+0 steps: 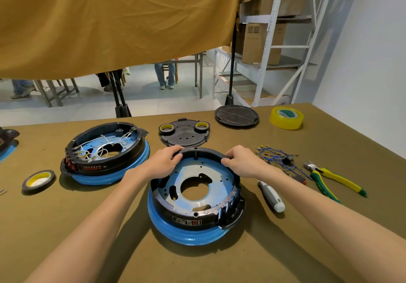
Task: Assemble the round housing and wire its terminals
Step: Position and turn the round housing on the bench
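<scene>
I had the round housing (195, 195) in front of me at the counter's (66, 227) centre. My left hand (161, 162) gripped its black rim at eleven o'clock, fingers curled over the edge; my right hand (243, 162) pinched the rim at one o'clock. The blue wires (274, 157) lay at three o'clock, the pliers (329, 178) beyond them.

Two bare forearms, no sleeves, bare hands
</scene>
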A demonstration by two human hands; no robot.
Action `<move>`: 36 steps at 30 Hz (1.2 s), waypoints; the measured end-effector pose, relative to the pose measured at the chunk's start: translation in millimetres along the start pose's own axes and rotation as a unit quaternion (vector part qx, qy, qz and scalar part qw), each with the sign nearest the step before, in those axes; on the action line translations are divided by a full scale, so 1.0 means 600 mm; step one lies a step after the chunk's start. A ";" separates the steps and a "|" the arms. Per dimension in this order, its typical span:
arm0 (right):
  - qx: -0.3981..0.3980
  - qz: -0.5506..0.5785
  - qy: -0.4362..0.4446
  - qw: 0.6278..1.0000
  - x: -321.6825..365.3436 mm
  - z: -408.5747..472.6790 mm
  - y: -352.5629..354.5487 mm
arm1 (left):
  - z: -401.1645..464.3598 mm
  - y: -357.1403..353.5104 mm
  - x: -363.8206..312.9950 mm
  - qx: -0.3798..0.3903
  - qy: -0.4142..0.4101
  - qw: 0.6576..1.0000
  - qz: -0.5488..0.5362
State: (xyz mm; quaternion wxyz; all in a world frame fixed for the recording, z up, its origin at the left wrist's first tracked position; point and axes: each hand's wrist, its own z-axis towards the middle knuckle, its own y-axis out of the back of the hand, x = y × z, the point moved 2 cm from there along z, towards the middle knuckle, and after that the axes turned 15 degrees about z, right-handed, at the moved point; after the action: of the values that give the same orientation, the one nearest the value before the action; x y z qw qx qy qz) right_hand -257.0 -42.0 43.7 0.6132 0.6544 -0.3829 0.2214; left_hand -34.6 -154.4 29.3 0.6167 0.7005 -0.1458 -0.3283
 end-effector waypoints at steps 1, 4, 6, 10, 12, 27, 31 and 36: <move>-0.002 0.000 -0.001 1.000 0.002 0.002 0.000 | 0.001 0.000 0.001 -0.001 0.000 1.000 0.002; -0.006 -0.005 -0.011 1.000 0.006 0.007 -0.001 | 0.003 0.002 0.002 0.000 0.002 1.000 0.006; -0.003 -0.008 -0.015 1.000 0.005 0.009 -0.003 | 0.001 0.002 0.003 0.003 0.006 1.000 0.014; 0.004 -0.001 -0.015 1.000 0.002 0.007 -0.006 | -0.006 0.001 0.004 -0.006 0.012 1.000 0.018; 0.007 0.001 -0.013 1.000 0.004 0.007 -0.008 | -0.010 0.000 0.006 -0.002 0.017 1.000 0.017; 0.000 -0.072 0.008 0.997 0.027 0.015 -0.020 | -0.057 0.010 0.017 -0.013 0.054 0.995 -0.080; 0.015 -0.117 0.034 0.992 0.048 0.020 -0.044 | -0.096 -0.008 0.034 -0.041 0.156 0.973 -0.165; -0.013 -0.208 0.051 0.977 0.033 0.018 -0.066 | -0.130 -0.025 0.039 -0.071 0.261 0.918 -0.291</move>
State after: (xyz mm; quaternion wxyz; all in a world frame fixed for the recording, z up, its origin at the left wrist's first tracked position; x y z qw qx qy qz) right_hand -216.1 -58.9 32.2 0.6729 0.6998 -0.2094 0.1169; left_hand 29.8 -105.8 10.0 0.5578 0.7273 0.2542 -0.3086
